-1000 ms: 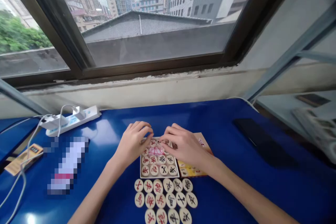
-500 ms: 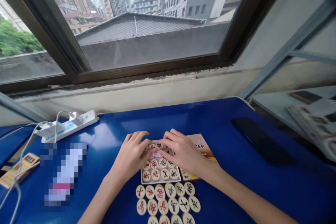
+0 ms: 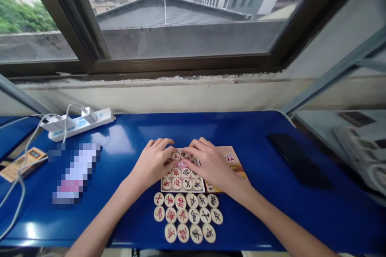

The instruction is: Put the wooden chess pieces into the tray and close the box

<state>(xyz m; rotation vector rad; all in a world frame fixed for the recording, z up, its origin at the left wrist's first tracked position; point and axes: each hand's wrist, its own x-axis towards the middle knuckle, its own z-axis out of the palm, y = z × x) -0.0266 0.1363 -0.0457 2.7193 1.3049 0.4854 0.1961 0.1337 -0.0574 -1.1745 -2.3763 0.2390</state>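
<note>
Left hand [image 3: 155, 162] and right hand [image 3: 208, 164] are being held with thumbs closer together over the white tray [image 3: 182, 191] than a second ago; view is being tipped lower, table [image 3: 247, 128] front edge now being shown. Fingers are being kept curved, thumbs turned inward; whether anything is being pinched cannot be told. Tray pieces [image 3: 176, 183] are being partly covered by both hands, near row of four being left visible. Loose pieces [image 3: 182, 215] are being seen just in front of the tray in rows of six, six, four. Printed box [image 3: 227, 154] is being partly hidden by the right hand, beside the tray. Power strip [image 3: 102, 115] is being seen far left.
</note>
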